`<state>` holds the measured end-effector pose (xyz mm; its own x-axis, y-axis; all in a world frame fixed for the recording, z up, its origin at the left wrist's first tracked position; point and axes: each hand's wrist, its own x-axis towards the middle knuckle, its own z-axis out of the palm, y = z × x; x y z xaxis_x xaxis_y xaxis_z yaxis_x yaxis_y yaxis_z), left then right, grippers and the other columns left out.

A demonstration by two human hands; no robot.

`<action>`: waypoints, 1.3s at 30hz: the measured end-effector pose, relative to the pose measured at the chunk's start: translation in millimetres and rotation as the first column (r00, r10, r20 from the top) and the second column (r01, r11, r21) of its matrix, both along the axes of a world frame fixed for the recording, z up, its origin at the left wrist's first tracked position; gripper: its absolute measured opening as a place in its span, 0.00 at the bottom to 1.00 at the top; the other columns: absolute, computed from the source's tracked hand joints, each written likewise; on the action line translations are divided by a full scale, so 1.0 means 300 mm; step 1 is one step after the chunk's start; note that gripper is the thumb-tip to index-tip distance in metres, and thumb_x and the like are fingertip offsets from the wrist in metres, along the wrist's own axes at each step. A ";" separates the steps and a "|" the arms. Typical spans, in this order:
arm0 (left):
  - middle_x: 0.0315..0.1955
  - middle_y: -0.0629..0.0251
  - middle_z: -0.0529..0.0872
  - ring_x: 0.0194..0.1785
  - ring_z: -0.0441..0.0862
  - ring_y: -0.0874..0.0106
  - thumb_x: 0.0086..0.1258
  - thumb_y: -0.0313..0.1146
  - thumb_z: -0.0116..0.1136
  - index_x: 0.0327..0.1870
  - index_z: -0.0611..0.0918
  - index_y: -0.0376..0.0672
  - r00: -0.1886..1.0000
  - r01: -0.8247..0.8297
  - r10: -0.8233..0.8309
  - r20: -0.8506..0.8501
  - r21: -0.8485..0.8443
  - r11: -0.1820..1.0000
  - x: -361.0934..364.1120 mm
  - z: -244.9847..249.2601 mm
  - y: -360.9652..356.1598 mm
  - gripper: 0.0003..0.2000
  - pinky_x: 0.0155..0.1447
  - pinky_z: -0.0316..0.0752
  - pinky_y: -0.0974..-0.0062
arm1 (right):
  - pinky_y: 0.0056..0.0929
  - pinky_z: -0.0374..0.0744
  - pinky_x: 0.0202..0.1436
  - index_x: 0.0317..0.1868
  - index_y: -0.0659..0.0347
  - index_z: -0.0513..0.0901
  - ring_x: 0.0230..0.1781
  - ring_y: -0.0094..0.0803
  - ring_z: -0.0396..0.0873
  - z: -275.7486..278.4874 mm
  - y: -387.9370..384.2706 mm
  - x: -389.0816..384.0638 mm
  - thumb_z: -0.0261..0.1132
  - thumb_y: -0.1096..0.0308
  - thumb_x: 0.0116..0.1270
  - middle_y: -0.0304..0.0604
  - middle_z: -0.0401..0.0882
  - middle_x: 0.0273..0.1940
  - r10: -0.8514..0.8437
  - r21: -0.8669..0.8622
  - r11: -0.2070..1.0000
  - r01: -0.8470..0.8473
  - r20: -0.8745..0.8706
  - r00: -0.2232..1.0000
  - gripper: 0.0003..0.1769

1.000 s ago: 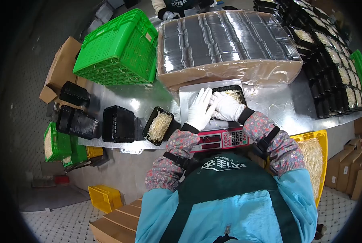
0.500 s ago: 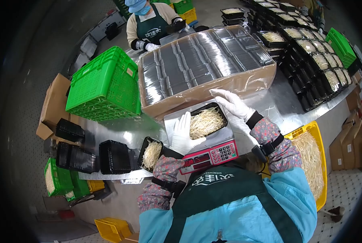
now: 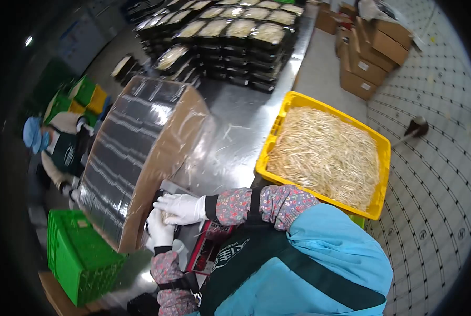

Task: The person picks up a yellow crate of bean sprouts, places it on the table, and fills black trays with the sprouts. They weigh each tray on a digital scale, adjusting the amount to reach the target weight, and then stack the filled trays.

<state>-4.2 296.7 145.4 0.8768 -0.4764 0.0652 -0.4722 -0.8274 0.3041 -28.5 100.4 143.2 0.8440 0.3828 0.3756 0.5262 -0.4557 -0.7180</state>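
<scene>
A black tray (image 3: 161, 194) of bean sprouts stands on the scale (image 3: 209, 246), a red-fronted unit with a keypad, and is mostly hidden under both white-gloved hands. My right hand (image 3: 181, 209) lies over the tray's top, fingers stretched out across the sprouts. Close below it, my left hand (image 3: 160, 229) is at the tray's near side, its fingers bent around the edge and partly covered by the right hand.
Beside the scale stands a carton (image 3: 180, 129) of stacked black trays. A yellow crate (image 3: 385, 174) heaped with bean sprouts is to the right. Filled trays (image 3: 240, 31) are stacked at the back. A green crate (image 3: 90, 263) stands left, and a co-worker (image 3: 61, 145) is beyond the carton.
The view has swung right, bringing the yellow crate fully into sight. My hands, apart on either side of the tray before, have come together over it.
</scene>
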 end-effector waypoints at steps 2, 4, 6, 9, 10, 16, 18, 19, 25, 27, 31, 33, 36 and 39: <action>0.57 0.50 0.78 0.59 0.74 0.51 0.57 0.36 0.71 0.65 0.73 0.37 0.991 0.107 -0.101 0.092 -0.060 0.992 0.003 0.005 0.017 0.34 0.64 0.67 0.56 | 0.45 0.65 0.73 0.69 0.63 0.68 0.67 0.55 0.68 0.029 -0.146 -0.045 0.62 0.54 0.66 0.61 0.71 0.64 -0.113 0.083 0.991 0.104 0.124 0.986 0.35; 0.56 0.49 0.78 0.59 0.73 0.51 0.57 0.37 0.71 0.67 0.71 0.36 0.985 0.140 -0.134 0.110 -0.046 0.989 0.006 0.000 0.035 0.35 0.65 0.66 0.56 | 0.43 0.68 0.70 0.68 0.63 0.70 0.65 0.52 0.71 0.102 -0.380 -0.125 0.64 0.57 0.65 0.58 0.73 0.63 -0.212 0.191 0.960 0.203 0.029 0.977 0.33; 0.57 0.49 0.77 0.60 0.73 0.51 0.58 0.37 0.70 0.68 0.71 0.37 0.991 0.120 -0.117 0.065 -0.041 0.992 -0.001 0.020 0.027 0.35 0.66 0.66 0.57 | 0.41 0.72 0.67 0.66 0.61 0.72 0.62 0.49 0.74 0.068 -0.609 -0.215 0.65 0.58 0.65 0.55 0.76 0.60 -0.479 0.190 0.859 0.475 -0.028 0.877 0.31; 0.57 0.48 0.77 0.60 0.73 0.50 0.58 0.37 0.70 0.69 0.70 0.37 0.993 0.107 -0.105 0.054 -0.045 0.993 -0.002 0.016 0.021 0.36 0.66 0.65 0.56 | 0.39 0.74 0.64 0.64 0.61 0.75 0.59 0.49 0.76 -0.016 -0.951 -0.462 0.66 0.57 0.66 0.54 0.79 0.55 -0.796 0.024 0.594 0.804 -0.127 0.592 0.29; 0.57 0.48 0.78 0.59 0.73 0.50 0.57 0.37 0.71 0.69 0.69 0.37 0.993 0.105 -0.102 0.061 -0.048 0.993 -0.003 0.013 0.025 0.37 0.65 0.65 0.56 | 0.39 0.74 0.64 0.64 0.60 0.75 0.59 0.49 0.76 0.002 -1.019 -0.563 0.68 0.53 0.63 0.55 0.80 0.54 -0.875 -0.143 0.477 0.867 -0.176 0.452 0.33; 0.57 0.49 0.78 0.61 0.73 0.52 0.60 0.36 0.69 0.69 0.71 0.37 0.996 0.071 -0.068 0.049 -0.058 0.996 -0.009 0.014 0.020 0.34 0.67 0.64 0.58 | 0.45 0.65 0.72 0.72 0.59 0.63 0.72 0.54 0.61 -0.093 -1.018 -0.863 0.75 0.38 0.48 0.57 0.65 0.70 -0.927 -0.780 0.325 0.534 -0.151 0.343 0.56; 0.57 0.49 0.78 0.61 0.73 0.52 0.59 0.36 0.69 0.69 0.71 0.37 0.997 0.066 -0.064 0.039 -0.056 0.996 -0.013 0.026 0.013 0.35 0.68 0.64 0.58 | 0.45 0.65 0.72 0.67 0.59 0.72 0.71 0.51 0.63 -0.224 -0.998 -0.897 0.75 0.45 0.53 0.55 0.67 0.69 -0.945 -0.664 0.243 0.707 0.003 0.327 0.44; 0.57 0.49 0.78 0.61 0.73 0.52 0.59 0.35 0.69 0.69 0.71 0.37 0.998 0.059 -0.057 0.033 -0.055 0.997 -0.017 0.030 0.012 0.35 0.68 0.64 0.58 | 0.44 0.67 0.71 0.64 0.60 0.75 0.70 0.50 0.65 -0.272 -1.018 -0.905 0.75 0.49 0.54 0.54 0.69 0.67 -0.946 -0.592 0.266 0.761 -0.007 0.325 0.39; 0.60 0.49 0.77 0.63 0.72 0.53 0.57 0.32 0.70 0.70 0.70 0.36 0.999 0.046 -0.050 -0.017 -0.158 0.986 -0.027 0.046 0.013 0.36 0.69 0.63 0.60 | 0.34 0.76 0.61 0.50 0.67 0.84 0.57 0.41 0.79 -0.291 -1.150 -0.931 0.73 0.61 0.60 0.52 0.84 0.53 -0.950 -0.156 0.273 0.949 -0.200 0.240 0.22; 0.61 0.49 0.76 0.65 0.72 0.53 0.57 0.32 0.70 0.70 0.69 0.37 0.999 0.026 -0.030 -0.021 -0.182 0.983 -0.034 0.064 0.021 0.37 0.70 0.63 0.60 | 0.29 0.77 0.57 0.47 0.70 0.84 0.49 0.31 0.82 -0.105 -1.157 -0.880 0.70 0.62 0.66 0.45 0.86 0.49 -0.864 0.070 0.272 0.960 -0.421 0.275 0.18; 0.65 0.49 0.72 0.68 0.70 0.54 0.56 0.33 0.71 0.72 0.67 0.38 0.997 -0.042 0.058 0.054 -0.268 0.963 -0.066 0.079 0.047 0.40 0.72 0.62 0.61 | 0.25 0.78 0.51 0.50 0.65 0.84 0.41 0.24 0.81 0.094 -1.143 -0.674 0.67 0.64 0.70 0.38 0.85 0.43 -0.639 0.407 0.408 0.818 -0.512 0.574 0.14; 0.69 0.51 0.69 0.70 0.67 0.57 0.58 0.33 0.70 0.73 0.65 0.38 0.984 -0.139 0.167 0.062 -0.320 0.937 -0.100 0.074 0.059 0.39 0.75 0.60 0.64 | 0.24 0.78 0.49 0.50 0.64 0.83 0.40 0.22 0.80 0.108 -1.103 -0.515 0.66 0.64 0.70 0.37 0.84 0.41 -0.498 0.496 0.457 0.738 -0.545 0.675 0.14; 0.64 0.49 0.76 0.66 0.75 0.60 0.68 0.31 0.61 0.70 0.69 0.36 0.945 -0.244 0.320 0.066 -0.510 0.825 -0.144 0.047 0.056 0.29 0.71 0.66 0.67 | 0.22 0.78 0.44 0.49 0.63 0.82 0.37 0.19 0.79 0.151 -0.937 -0.254 0.65 0.64 0.71 0.34 0.83 0.37 -0.275 0.562 0.573 0.597 -0.554 0.786 0.12; 0.66 0.46 0.73 0.68 0.73 0.60 0.74 0.30 0.50 0.71 0.68 0.34 0.934 -0.252 0.357 0.003 -0.702 0.666 -0.156 0.013 0.098 0.24 0.72 0.64 0.69 | 0.19 0.78 0.39 0.48 0.64 0.81 0.35 0.17 0.78 0.193 -0.696 -0.025 0.65 0.63 0.72 0.33 0.82 0.36 -0.002 0.561 0.741 0.368 -0.547 0.837 0.12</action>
<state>-51.0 326.1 149.3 0.9227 0.0382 0.3837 -0.3095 -0.5200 0.7961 -36.2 -108.3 201.1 0.9995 0.0304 -0.0133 -0.0175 0.1432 -0.9895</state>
